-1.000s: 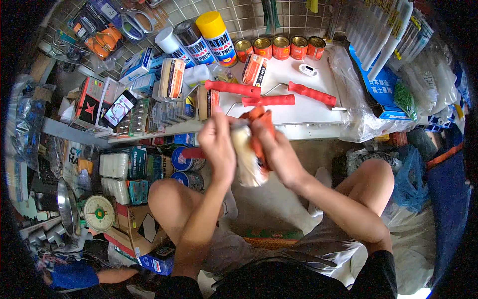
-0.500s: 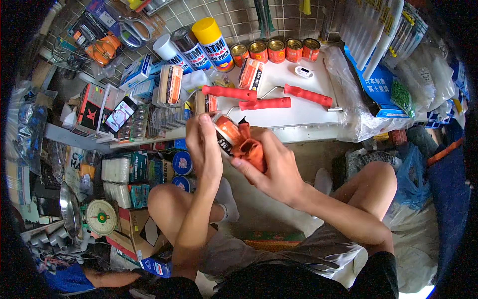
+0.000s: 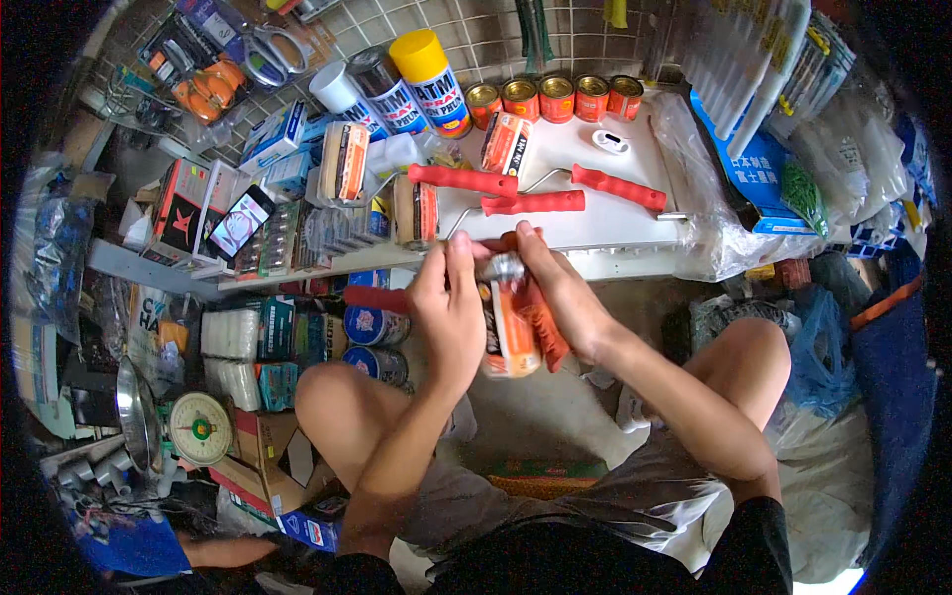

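In front of my chest I hold a paint roller (image 3: 508,347) with an orange, white and black printed label. My left hand (image 3: 446,312) is closed at its left side. A dark red handle (image 3: 377,299) sticks out to the left behind that hand; it appears to belong to this roller. My right hand (image 3: 562,297) grips a crumpled orange-brown cloth (image 3: 540,327) against the roller's right side, its fingers near the upper end. Just beyond, on the white tabletop (image 3: 575,236), lie rollers with red handles (image 3: 535,202). Another labelled roller (image 3: 508,142) stands behind them.
Spray cans (image 3: 428,84) and several small orange tins (image 3: 557,99) line the back. A white earphone case (image 3: 610,142) lies right of them. A phone (image 3: 241,220) leans at left, above a dial scale (image 3: 201,428). Plastic wrapping (image 3: 709,238) covers the table's right end.
The roller has turned more upright and shifted slightly right. My right hand has moved up along it with the cloth, and the dark red handle now shows left of my left hand.
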Demonstrator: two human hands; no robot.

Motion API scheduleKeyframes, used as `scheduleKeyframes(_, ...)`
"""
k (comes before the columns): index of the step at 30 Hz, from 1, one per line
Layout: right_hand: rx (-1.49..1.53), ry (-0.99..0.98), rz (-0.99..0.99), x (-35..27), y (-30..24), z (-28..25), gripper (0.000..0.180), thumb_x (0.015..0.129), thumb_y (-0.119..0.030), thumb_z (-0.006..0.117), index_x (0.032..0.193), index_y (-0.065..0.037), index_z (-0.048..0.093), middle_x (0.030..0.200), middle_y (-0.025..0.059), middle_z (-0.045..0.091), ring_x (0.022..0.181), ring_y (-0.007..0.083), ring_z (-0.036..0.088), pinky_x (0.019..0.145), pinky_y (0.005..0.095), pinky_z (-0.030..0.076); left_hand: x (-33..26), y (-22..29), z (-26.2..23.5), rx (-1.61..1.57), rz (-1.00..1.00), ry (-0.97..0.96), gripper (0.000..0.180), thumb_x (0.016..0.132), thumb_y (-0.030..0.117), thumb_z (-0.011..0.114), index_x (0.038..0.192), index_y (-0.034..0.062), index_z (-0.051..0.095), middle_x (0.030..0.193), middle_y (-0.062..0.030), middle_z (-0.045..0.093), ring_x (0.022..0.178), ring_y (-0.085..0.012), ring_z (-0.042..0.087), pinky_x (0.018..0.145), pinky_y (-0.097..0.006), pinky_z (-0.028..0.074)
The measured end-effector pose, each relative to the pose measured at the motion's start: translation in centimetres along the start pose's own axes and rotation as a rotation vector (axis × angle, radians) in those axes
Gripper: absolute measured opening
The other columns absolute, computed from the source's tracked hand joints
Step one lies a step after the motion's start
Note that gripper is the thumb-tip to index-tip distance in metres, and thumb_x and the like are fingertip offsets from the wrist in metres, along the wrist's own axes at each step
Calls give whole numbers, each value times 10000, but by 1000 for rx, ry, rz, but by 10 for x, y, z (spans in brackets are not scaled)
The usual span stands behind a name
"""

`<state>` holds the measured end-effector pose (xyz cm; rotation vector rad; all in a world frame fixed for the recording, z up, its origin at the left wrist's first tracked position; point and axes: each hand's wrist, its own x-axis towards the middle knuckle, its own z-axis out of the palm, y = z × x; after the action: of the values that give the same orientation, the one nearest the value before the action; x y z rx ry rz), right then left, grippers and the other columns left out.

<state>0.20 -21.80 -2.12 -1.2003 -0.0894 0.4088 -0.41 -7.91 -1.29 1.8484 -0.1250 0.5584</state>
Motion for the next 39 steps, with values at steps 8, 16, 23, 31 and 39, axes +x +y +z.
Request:
scheduleKeyframes(8, -494, 228, -700, -4, 6, 21, 570, 869, -304, 804, 1277, 18, 569, 1003, 188, 655, 885, 272, 649, 833, 375, 527, 22, -8, -11, 131, -133, -10, 495, 1108, 337, 403, 869, -49, 599, 739, -152, 628, 683, -251, 575, 670, -417, 450)
scheduleKeyframes(16, -423, 395, -299, 2, -15, 11, 441, 1041, -387, 573, 905, 27, 648, 714, 147, 644, 652, 147, 550, 635, 367, 480, -14, 3, 11, -30, -131, -40, 327, 996, 288, 632, 1079, -24, 581, 990, -150, 604, 925, -261, 596, 849, -397, 473)
scheduleKeyframes(23, -4, 112, -7, 2, 0, 7, 609, 1078, -538, 374, 1176, 13, 614, 990, 90, 658, 930, 170, 589, 882, 346, 466, 1, -3, -2, -68, -45, 38, 302, 958, 260, 696, 941, -33, 621, 862, -101, 631, 768, -176, 590, 718, -335, 484)
scheduleKeyframes(31, -356, 84, -31, -26, -11, 19, 697, 1097, -530, 287, 1282, 89, 548, 1106, 158, 641, 1073, 226, 572, 1023, 357, 420, 15, -1, -18, -192, -175, -3, 309, 1033, 245, 592, 862, -4, 659, 713, 22, 559, 688, -57, 468, 607, -273, 392)
scheduleKeyframes(39, 381, -53, 123, -5, -32, 0, 652, 1059, -528, 393, 1415, 7, 502, 1342, 150, 595, 1229, 250, 580, 1091, 392, 433, -15, 15, 9, -103, 229, -162, 136, 971, 92, 615, 927, -37, 631, 883, -130, 644, 772, -234, 638, 700, -359, 504)
